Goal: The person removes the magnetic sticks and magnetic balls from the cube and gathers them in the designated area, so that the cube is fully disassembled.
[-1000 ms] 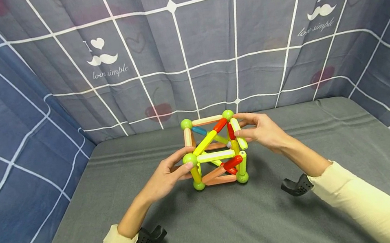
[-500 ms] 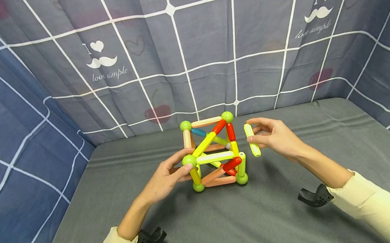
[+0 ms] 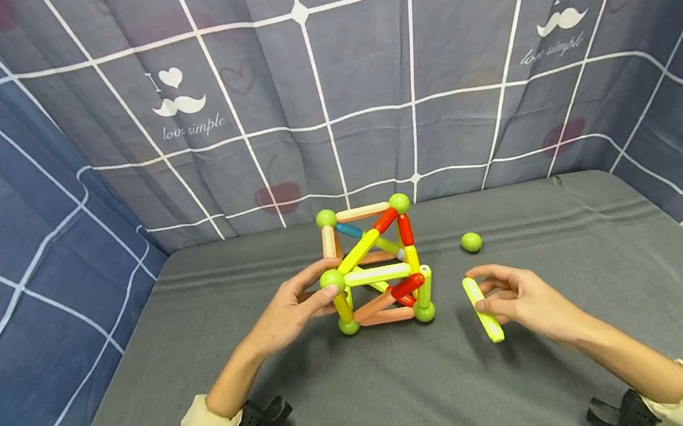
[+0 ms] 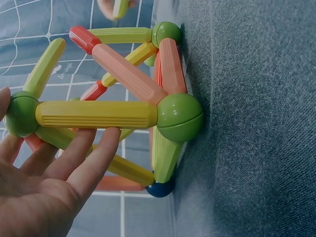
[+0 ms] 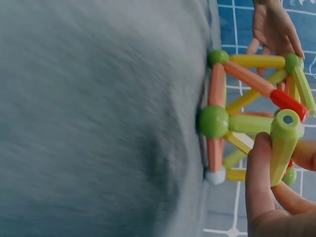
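Note:
A cube-like frame of coloured magnetic sticks and balls stands on the grey cloth. At its near upper left corner, my left hand holds a green ball between thumb and fingers; the left wrist view shows fingers behind the upright yellow stick. My right hand pinches a loose yellow-green magnetic stick, tilted, to the right of the frame and apart from it. In the right wrist view a round metal dot shows on the end of that stick. The near right upright stick has no ball on top.
A loose green ball lies on the grey cloth beyond my right hand. Behind the table hangs a blue-grey checked curtain, with more of it at both sides. Black wrist mounts sit on both forearms.
My right hand has drawn the yellow-green stick away from the frame's upper right side, rightward and toward me. The loose green ball it covered now shows. My left hand stays put.

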`<state>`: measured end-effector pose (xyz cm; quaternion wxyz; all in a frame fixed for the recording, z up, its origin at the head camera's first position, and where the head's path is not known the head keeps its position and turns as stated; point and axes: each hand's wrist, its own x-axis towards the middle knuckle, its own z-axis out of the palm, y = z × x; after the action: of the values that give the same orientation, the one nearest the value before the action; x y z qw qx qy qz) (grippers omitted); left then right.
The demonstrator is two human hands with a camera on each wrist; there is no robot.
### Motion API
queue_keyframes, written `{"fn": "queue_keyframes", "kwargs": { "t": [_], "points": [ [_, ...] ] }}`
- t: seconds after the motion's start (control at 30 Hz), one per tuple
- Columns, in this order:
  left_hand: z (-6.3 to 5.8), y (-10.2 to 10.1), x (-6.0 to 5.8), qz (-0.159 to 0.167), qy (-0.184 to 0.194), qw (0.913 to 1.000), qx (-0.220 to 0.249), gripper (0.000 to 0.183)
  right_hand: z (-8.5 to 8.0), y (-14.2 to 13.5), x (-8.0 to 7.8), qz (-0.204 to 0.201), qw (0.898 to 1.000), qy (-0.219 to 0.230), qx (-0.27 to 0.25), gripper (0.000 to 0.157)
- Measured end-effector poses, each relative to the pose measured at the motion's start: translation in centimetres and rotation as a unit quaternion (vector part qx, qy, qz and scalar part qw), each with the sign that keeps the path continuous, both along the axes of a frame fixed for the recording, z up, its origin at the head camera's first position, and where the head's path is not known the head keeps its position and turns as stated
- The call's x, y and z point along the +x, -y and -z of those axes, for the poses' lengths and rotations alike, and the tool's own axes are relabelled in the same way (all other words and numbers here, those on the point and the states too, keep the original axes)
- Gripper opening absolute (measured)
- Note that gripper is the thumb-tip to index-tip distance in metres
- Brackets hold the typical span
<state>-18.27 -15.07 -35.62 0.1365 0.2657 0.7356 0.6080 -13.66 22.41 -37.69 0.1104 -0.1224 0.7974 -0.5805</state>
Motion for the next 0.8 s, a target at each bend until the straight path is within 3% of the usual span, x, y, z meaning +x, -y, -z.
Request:
{"fn": "queue_keyframes", "kwargs": {
  "t": [0.2, 0.37, 0.57, 0.8],
  "points": [
    [0.0, 0.0, -0.1, 0.001, 0.001, 1.0, 0.004, 0.046, 1.0, -0.8, 2.5, -0.028, 0.999, 0.028, 0.001, 0.052],
    [0.1, 0.0, 0.0, 0.003, 0.006, 0.9999, 0.009, 0.047, 1.8, -0.8, 3.5, -0.037, 0.999, 0.027, -0.008, 0.048],
    [0.2, 0.0, 0.0, 0.003, 0.008, 0.9999, 0.013, 0.048, 2.3, -1.3, 3.4, -0.019, 1.0, 0.023, 0.005, 0.048],
    [0.1, 0.0, 0.0, 0.001, 0.005, 1.0, 0.006, 0.047, 3.0, -1.9, 2.9, -0.043, 0.999, 0.016, 0.012, 0.043]
  ]
}}
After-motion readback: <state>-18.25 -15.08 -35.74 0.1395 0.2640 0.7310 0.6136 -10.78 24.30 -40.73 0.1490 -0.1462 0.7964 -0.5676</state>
